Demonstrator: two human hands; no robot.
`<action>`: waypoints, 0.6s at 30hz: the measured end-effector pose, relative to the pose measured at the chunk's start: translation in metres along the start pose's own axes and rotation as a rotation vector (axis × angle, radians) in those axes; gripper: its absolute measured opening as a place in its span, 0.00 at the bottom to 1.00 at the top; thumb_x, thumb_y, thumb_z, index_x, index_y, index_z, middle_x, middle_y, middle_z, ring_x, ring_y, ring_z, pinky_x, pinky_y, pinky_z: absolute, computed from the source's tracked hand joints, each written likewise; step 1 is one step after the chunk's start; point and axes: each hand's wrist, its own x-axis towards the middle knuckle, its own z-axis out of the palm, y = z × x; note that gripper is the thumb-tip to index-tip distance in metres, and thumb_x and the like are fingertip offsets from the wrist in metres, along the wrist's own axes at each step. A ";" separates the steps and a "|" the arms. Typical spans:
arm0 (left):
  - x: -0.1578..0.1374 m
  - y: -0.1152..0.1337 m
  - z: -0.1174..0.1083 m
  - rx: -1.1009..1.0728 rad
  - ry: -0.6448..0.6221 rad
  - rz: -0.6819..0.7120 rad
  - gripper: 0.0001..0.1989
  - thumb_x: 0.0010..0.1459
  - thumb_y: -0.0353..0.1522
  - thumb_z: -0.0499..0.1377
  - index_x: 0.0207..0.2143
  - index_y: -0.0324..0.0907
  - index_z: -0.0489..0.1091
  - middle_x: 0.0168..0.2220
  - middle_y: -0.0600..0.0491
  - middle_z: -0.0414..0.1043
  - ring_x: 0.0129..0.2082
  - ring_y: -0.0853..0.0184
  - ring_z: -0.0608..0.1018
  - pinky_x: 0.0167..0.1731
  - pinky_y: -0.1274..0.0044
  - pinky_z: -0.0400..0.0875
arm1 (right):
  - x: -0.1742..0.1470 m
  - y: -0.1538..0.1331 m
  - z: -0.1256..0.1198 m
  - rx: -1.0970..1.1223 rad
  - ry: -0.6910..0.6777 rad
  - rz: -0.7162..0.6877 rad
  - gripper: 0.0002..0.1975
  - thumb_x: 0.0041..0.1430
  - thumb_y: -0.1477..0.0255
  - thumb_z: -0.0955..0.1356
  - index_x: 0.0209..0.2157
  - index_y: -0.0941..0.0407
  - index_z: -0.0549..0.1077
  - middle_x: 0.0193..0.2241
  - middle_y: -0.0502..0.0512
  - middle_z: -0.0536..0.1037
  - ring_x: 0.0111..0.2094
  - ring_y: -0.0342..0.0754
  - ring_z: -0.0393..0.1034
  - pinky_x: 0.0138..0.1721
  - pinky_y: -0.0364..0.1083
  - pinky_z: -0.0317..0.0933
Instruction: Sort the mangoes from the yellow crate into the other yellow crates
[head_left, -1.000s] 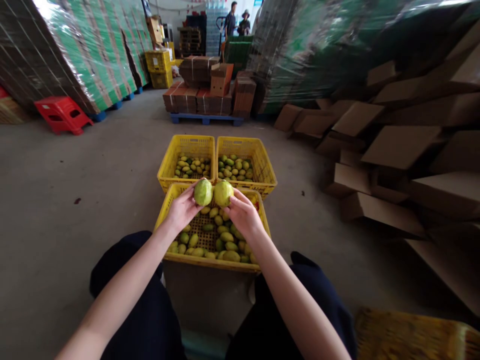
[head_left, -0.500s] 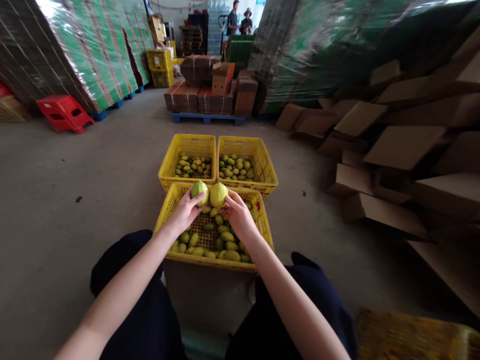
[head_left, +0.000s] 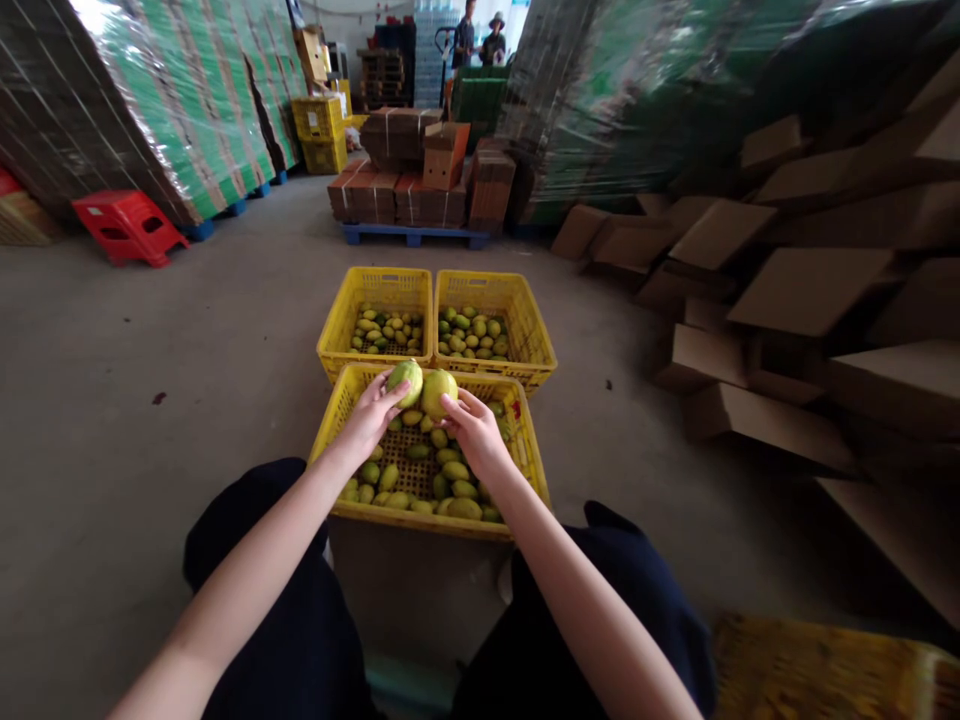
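My left hand (head_left: 370,414) is closed around a greenish-yellow lemon (head_left: 406,380), its thumb lying across the near side. A yellower lemon (head_left: 438,394) is in my right hand (head_left: 475,430), gripped between thumb and fingers. The two lemons are side by side, close together, above the far part of a yellow plastic crate (head_left: 435,523). Inside that crate lie several more green and yellow lemons (head_left: 459,490), with bare grid floor showing in the middle. My wrists and forearms reach over its near corners.
Behind stand two yellow crates (head_left: 324,345) (head_left: 541,345) holding lemons. Beyond them, stacked cartons rest on a blue pallet (head_left: 412,238). Cardboard boxes (head_left: 810,290) pile up at right. A red stool (head_left: 129,226) stands left near wrapped pallets. Two people (head_left: 492,45) are far back.
The left lemon has shifted slightly right and tilted in my fingers. The right lemon has turned and dropped a little, and my right thumb now lies over its front.
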 end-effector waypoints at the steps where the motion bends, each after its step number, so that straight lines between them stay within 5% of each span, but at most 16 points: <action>1: 0.000 0.001 -0.002 0.023 0.010 -0.007 0.16 0.46 0.34 0.70 0.39 0.41 0.75 0.40 0.52 0.77 0.42 0.66 0.76 0.43 0.76 0.70 | 0.000 0.000 0.000 0.010 0.015 0.007 0.17 0.39 0.62 0.77 0.33 0.54 0.78 0.27 0.48 0.77 0.28 0.42 0.67 0.30 0.42 0.61; 7: 0.008 0.008 -0.014 -0.038 0.123 -0.232 0.08 0.51 0.32 0.68 0.34 0.39 0.76 0.32 0.52 0.77 0.31 0.70 0.76 0.36 0.79 0.70 | 0.005 0.002 -0.005 0.103 0.060 0.094 0.16 0.36 0.64 0.78 0.29 0.55 0.77 0.25 0.48 0.77 0.28 0.42 0.69 0.33 0.43 0.62; 18: 0.005 0.015 -0.011 -0.093 0.178 -0.180 0.03 0.54 0.28 0.65 0.32 0.37 0.76 0.31 0.51 0.77 0.30 0.71 0.77 0.36 0.79 0.73 | 0.009 -0.001 -0.010 0.156 0.026 0.081 0.20 0.38 0.68 0.78 0.38 0.51 0.78 0.32 0.48 0.82 0.33 0.44 0.75 0.41 0.46 0.67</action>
